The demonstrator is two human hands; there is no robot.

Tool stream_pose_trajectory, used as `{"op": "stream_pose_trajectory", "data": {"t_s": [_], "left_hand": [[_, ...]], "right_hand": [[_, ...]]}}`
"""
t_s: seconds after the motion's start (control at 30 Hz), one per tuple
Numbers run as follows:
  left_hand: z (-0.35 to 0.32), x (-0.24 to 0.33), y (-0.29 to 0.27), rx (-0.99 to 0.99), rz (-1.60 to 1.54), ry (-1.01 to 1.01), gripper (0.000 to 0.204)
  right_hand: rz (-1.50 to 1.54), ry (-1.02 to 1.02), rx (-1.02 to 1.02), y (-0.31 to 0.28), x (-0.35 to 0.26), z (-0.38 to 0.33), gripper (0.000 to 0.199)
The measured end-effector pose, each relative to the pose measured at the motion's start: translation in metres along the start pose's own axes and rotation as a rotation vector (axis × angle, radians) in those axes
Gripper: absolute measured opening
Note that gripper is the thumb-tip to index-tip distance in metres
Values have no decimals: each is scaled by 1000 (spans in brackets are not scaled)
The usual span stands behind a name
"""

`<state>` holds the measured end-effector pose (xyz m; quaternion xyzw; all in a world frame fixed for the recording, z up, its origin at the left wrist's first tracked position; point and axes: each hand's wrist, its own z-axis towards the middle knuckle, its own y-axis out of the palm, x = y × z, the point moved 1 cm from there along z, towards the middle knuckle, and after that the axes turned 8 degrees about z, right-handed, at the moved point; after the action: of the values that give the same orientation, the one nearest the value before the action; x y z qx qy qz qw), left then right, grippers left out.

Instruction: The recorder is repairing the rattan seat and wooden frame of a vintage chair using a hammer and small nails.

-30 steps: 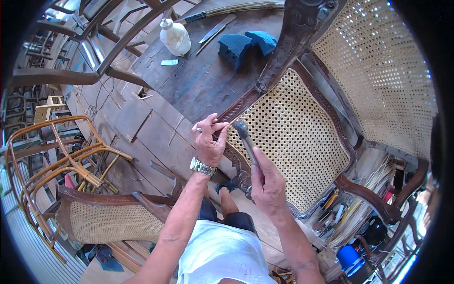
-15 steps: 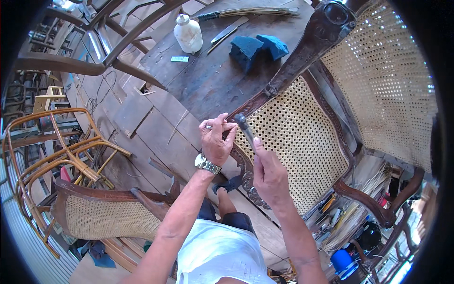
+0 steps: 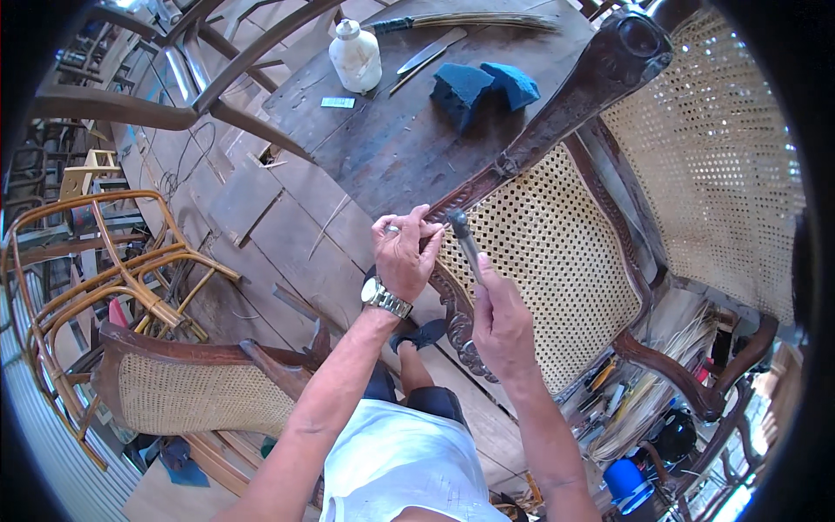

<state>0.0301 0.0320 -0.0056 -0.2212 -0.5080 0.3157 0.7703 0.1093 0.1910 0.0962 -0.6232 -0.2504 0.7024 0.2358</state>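
The left hand (image 3: 402, 257) is at the left edge of the seat (image 3: 557, 287), over the chair's dark wood frame (image 3: 477, 184). Its thumb and finger are close together, but I cannot tell if they pinch a tiny thing. The right hand (image 3: 504, 326) is wrapped around a hammer (image 3: 462, 228). The hands are apart, but the hammer's head is just beside the left fingertips. The hammer could hit a finger if it comes down a bit too far left. If it slips, I think it could dent the wood or break the holey weave. There is open air over the seat, to the right of the hammer, for the right hand to move. Farther right, the tall chair back (image 3: 726, 165) makes a wall. On the far side, a table (image 3: 383, 170) holds a white bottle (image 3: 355, 56), a knife (image 3: 431, 50) and blue blocks (image 3: 465, 89). Floor boards (image 3: 287, 239) lie to the left. Near and left, a second chair (image 3: 204, 391) sits by the left arm, so a big elbow swing could bump it.
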Motion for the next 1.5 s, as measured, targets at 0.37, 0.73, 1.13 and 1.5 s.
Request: {"op": "stream_pose_trajectory", "data": {"t_s": [0.37, 0.73, 1.13, 1.5], "left_hand": [[1, -1, -3, -25, 16, 3, 47], [-3, 0, -5, -59, -110, -126, 69], [-6, -18, -8, -121, -319, -431, 56], [0, -21, -8, -205, -240, -405, 39]], "right_hand": [[1, 25, 45, 7, 0, -1, 53], [112, 83, 98, 5, 0, -2, 51], [39, -18, -14, -3, 8, 5, 60], [-51, 30, -97, -8, 0, 14, 59]]}}
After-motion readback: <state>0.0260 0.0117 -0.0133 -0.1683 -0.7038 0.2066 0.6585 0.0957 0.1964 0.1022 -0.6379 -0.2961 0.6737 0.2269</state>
